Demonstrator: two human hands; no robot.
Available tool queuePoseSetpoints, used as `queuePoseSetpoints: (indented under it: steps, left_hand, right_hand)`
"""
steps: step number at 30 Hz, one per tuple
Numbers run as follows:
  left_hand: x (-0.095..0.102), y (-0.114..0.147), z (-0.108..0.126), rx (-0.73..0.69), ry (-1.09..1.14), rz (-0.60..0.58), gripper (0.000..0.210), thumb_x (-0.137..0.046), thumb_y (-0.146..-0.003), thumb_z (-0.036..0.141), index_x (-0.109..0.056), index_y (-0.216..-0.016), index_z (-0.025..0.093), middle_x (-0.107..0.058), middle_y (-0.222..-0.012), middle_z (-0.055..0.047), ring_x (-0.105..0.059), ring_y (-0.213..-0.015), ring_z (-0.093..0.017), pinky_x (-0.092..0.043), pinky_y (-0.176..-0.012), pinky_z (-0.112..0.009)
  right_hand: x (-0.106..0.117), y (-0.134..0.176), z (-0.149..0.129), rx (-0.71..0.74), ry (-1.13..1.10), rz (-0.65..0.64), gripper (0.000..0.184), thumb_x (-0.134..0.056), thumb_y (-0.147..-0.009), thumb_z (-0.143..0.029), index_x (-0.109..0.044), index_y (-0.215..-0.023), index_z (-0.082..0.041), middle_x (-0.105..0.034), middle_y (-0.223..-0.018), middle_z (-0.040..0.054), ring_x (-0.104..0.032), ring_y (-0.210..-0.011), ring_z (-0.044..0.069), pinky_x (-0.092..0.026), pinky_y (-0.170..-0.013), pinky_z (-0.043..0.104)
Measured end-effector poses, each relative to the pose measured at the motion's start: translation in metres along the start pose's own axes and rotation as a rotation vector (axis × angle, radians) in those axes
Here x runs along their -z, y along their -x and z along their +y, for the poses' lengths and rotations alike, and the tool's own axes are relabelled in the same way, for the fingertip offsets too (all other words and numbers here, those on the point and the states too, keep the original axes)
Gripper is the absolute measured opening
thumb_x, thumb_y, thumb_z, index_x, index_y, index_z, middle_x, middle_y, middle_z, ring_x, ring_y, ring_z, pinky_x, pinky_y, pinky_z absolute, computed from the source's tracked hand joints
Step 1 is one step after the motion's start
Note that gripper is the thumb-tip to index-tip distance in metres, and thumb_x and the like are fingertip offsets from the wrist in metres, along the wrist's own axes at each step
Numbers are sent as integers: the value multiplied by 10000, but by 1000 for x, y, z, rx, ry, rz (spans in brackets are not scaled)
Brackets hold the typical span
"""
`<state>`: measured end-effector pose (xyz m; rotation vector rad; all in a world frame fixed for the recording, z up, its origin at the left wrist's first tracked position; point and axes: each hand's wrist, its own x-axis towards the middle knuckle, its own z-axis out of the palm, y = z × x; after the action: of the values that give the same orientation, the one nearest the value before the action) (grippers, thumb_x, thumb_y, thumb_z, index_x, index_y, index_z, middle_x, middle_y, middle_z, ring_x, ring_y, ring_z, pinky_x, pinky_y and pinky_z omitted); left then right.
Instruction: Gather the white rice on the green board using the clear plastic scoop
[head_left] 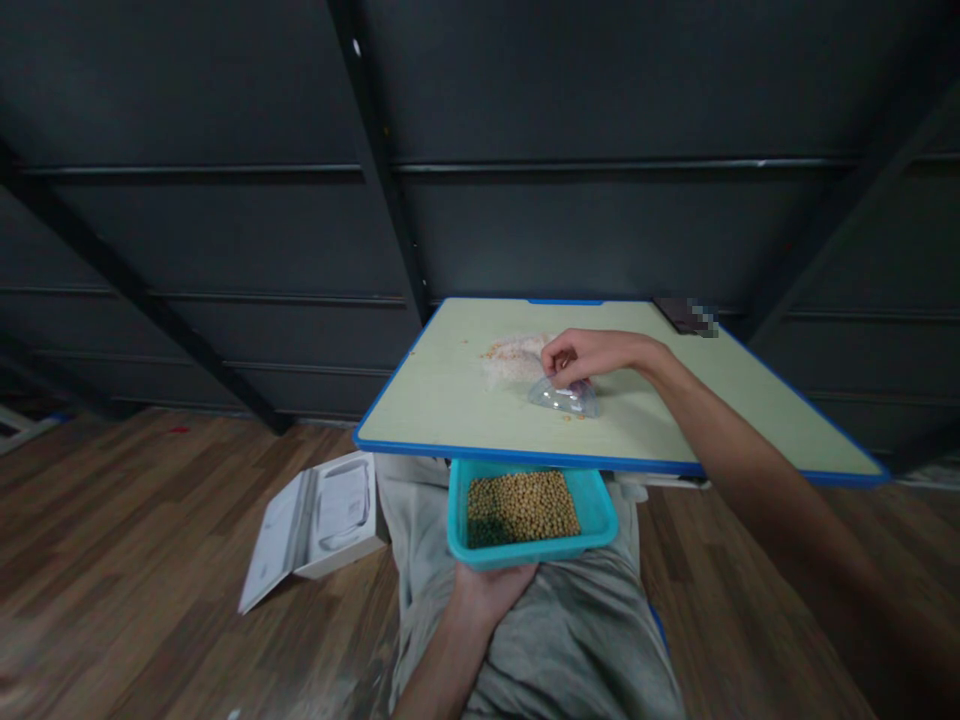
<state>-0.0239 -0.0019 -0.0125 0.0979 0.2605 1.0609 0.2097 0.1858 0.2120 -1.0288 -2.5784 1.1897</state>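
Observation:
My left hand (491,590) holds a teal plastic basket (598,505) from below, at the table's near edge; its fingers are partly hidden under the base. Inside lie many round, tan soybeans (536,505). Above the tabletop, my right hand (581,355) is closed, with fingertips on a clear, dome-like plastic piece (562,398), perhaps a lid or small bowl. Left of those fingers spreads a patch of white grains like rice (514,368), with orange bits among them. A few yellowish pieces lie just below the clear plastic.
The pale folding table (427,400) has a blue rim. A dark flat object (679,315) lies at its far right corner. An open white box (349,510) stands on the wooden floor to the left. A dark panelled wall (600,230) rises behind the table.

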Motion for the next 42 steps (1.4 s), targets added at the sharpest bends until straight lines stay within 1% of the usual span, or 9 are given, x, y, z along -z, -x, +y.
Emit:
queuePoseSetpoints:
  steps: [7, 15, 18, 21, 25, 28, 32, 38, 42]
  left_hand:
    - [-5, 2, 0, 6, 2, -16, 358, -455, -1011, 295, -811, -1041, 277, -830, -1067, -31, -718, -1125, -229, -420, -1189, -477]
    - [-8, 3, 0, 2, 1, 3, 338, -470, -1004, 285, -782, -1134, 290, -831, -1063, -18, -730, -1101, -214, -467, -1146, -451]
    - [-4, 2, 1, 9, -4, 5, 351, -454, -1011, 293, -787, -1119, 304, -830, -1075, -8, -726, -1126, -214, -459, -1156, -446]
    - [-2, 1, 1, 17, -5, 8, 359, -447, -1013, 293, -762, -1184, 306, -830, -1079, -11, -732, -1109, -209, -454, -1161, -443]
    - [-3, 1, -1, 6, 5, 14, 395, -465, -1006, 296, -664, -1347, 322, -784, -1243, -26, -718, -1143, -211, -439, -1177, -462]
    - [-8, 2, -2, -2, 14, 42, 422, -458, -1008, 279, -626, -1391, 338, -748, -1322, -34, -715, -1144, -219, -452, -1164, -480]
    - [-12, 5, -2, 2, 24, 111, 432, -446, -1009, 258, -622, -1397, 331, -765, -1286, -29, -728, -1096, -225, -482, -1129, -482]
    - [-9, 4, -1, 3, 12, 31, 428, -438, -1013, 288, -624, -1397, 325, -792, -1216, -23, -716, -1128, -232, -476, -1129, -463]
    - [-10, 4, -2, 7, -7, 94, 389, -438, -1017, 312, -698, -1307, 309, -822, -1094, -25, -712, -1136, -256, -492, -1108, -473]
  right_hand:
    - [-5, -2, -4, -42, -67, -31, 113, -718, -768, -245, -654, -821, -168, -646, -644, -19, -613, -560, 128, -476, -540, 250]
    - [-9, -3, -8, -32, -83, -70, 121, -722, -768, -239, -655, -837, -167, -642, -649, -31, -602, -547, 112, -436, -527, 237]
    - [-11, -3, -10, -20, -98, -85, 163, -747, -776, -273, -653, -849, -162, -643, -644, -31, -595, -549, 104, -411, -526, 231]
    - [-13, -3, -13, -12, -102, -113, 204, -762, -787, -313, -649, -861, -160, -654, -649, -25, -599, -553, 104, -402, -527, 230]
    - [-18, -5, -17, -42, -108, -154, 226, -762, -802, -341, -643, -877, -164, -682, -676, -13, -637, -569, 121, -424, -529, 235]
    - [-23, -7, -20, -48, -112, -188, 228, -759, -818, -353, -650, -893, -168, -701, -708, -4, -657, -592, 128, -437, -535, 236]
    - [-30, -10, -26, -12, -131, -220, 219, -759, -826, -354, -655, -884, -170, -704, -716, -1, -670, -619, 133, -469, -570, 249]
    - [-36, -12, -31, 1, -154, -235, 202, -765, -817, -328, -658, -890, -174, -702, -712, -3, -666, -622, 132, -481, -594, 261]
    - [-37, -14, -29, 5, -136, -229, 203, -760, -817, -336, -662, -897, -177, -699, -713, -2, -657, -621, 134, -483, -603, 270]
